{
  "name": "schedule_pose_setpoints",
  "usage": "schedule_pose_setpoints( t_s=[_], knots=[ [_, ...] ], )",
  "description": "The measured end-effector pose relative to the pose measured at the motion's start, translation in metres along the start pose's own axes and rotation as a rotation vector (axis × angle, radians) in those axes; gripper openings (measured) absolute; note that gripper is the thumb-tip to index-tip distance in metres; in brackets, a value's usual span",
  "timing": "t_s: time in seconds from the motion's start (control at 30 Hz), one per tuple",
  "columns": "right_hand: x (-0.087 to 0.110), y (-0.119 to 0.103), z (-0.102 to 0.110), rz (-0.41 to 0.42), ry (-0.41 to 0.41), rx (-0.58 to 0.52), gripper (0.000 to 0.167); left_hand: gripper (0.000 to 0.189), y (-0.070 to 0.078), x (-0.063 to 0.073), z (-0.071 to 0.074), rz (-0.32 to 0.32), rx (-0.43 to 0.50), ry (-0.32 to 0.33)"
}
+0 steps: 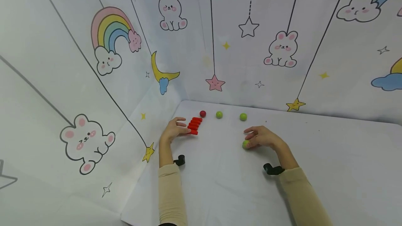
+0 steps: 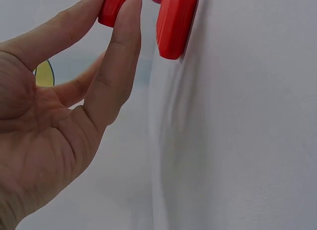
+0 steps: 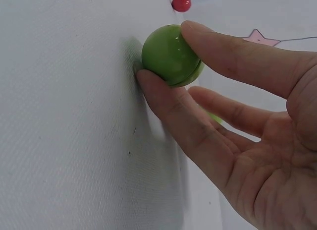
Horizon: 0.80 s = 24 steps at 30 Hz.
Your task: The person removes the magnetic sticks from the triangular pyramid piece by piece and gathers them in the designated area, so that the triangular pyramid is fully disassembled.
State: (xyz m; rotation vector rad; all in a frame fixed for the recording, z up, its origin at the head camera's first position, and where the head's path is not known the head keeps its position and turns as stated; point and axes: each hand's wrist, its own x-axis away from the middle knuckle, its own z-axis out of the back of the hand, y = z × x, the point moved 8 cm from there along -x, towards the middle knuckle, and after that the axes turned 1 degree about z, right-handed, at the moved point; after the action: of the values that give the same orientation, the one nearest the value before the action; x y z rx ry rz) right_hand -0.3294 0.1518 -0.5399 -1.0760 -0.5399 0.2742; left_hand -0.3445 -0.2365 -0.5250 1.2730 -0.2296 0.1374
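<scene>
My left hand (image 1: 173, 130) pinches a short red ridged stick (image 2: 118, 6) between thumb and finger, at the near end of a row of similar red sticks (image 1: 194, 123). One of these red sticks (image 2: 175, 27) lies on the cloth beside the fingers in the left wrist view. Over on the right, my right hand (image 1: 263, 138) holds a glossy green ball (image 3: 168, 54) with a seam line, thumb on one side and a finger on the other. The ball is low by the white surface; whether it touches cannot be told.
Behind the sticks sits a dark red ball (image 1: 202, 113). Two green balls stand farther back, one nearer the middle (image 1: 219, 114) and one to its right (image 1: 243, 117). White cloth covers the table (image 1: 216, 184); printed curtains (image 1: 201, 44) rise at the back and left.
</scene>
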Motion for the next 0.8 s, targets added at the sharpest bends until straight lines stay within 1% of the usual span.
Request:
schedule_pose_setpoints(
  t_s=[0.27,0.5,0.57,0.7,0.8],
  knots=[
    [0.001,0.000,0.000,-0.006,0.005,-0.012,0.070,0.080,-0.012,0.001,0.006,0.055,-0.040,0.052],
    [-0.001,0.001,0.000,-0.016,0.014,0.002,0.071,0.076,-0.021,-0.003,0.001,0.112,0.013,0.068],
    [-0.001,0.001,0.000,-0.016,0.016,0.008,0.072,0.074,-0.020,-0.003,0.001,0.122,-0.027,0.094],
    [-0.002,0.001,0.000,-0.010,0.015,0.005,0.072,0.070,-0.017,-0.002,0.004,0.127,-0.151,0.142],
    [-0.002,0.001,0.000,-0.010,0.011,0.003,0.073,0.068,-0.017,-0.003,0.005,0.139,-0.193,0.162]
  ],
)
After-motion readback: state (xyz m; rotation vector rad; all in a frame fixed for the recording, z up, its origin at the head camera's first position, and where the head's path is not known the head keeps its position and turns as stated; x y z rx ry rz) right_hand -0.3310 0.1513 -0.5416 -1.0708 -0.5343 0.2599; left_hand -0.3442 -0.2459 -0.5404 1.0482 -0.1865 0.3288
